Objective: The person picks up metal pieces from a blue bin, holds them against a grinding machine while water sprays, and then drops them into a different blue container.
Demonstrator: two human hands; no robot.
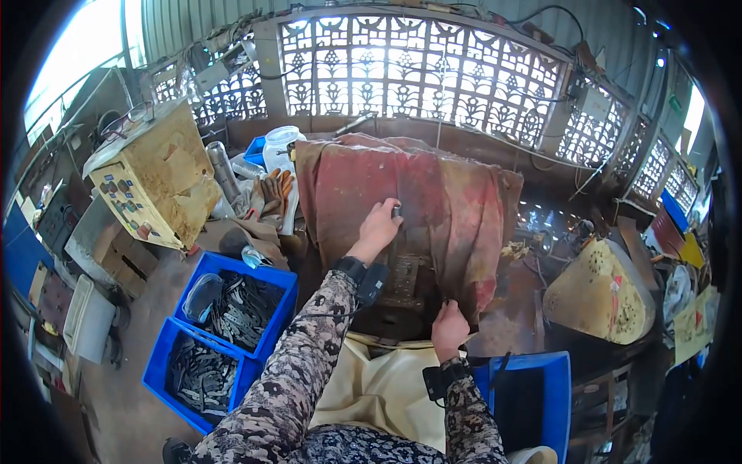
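A machine draped with a worn red cloth (433, 193) stands in front of me. My left hand (379, 226) reaches up against the cloth, its fingers pinched on a small dark knob (396, 210) of the machine. My right hand (449, 326) rests lower down at the dark metal bed (406, 278) under the cloth's lower edge; whether it grips anything is hidden. Both wrists carry black bands. A cream cloth (379, 387) lies over my lap.
Two blue crates (232, 325) of dark metal parts sit on the floor at the left. A yellowed control box (158, 182) stands at the upper left. Another blue bin (533, 394) is at my right, beside a rusty yellow housing (599, 294).
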